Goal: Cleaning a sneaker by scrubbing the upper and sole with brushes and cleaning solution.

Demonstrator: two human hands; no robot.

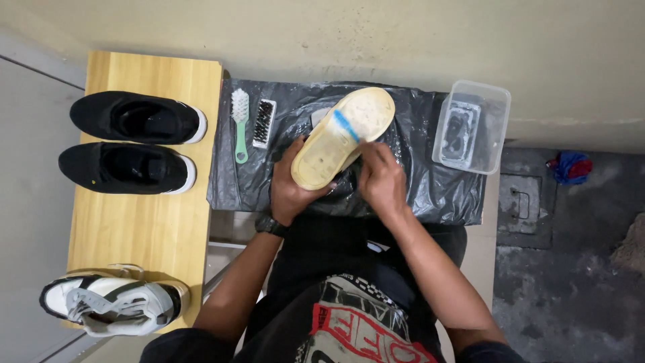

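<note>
Nearest, at the lower left of the frame, a white and grey sneaker (114, 306) lay on the wooden tabletop (144, 228). Toward the centre, the left hand (290, 188) was closed around the lower end of a pale yellow shoe sole (342, 136), holding it tilted above the black plastic sheet (430, 188). The right hand (380, 178) was curled against the sole's right edge, fingers pressed to it; whether it held anything I could not tell. Further left sat two black shoes (127, 141). Beyond, a green-handled brush (240, 124) and a dark-bristled brush (263, 123) lay side by side. At upper right stood a clear plastic container (471, 126).
</note>
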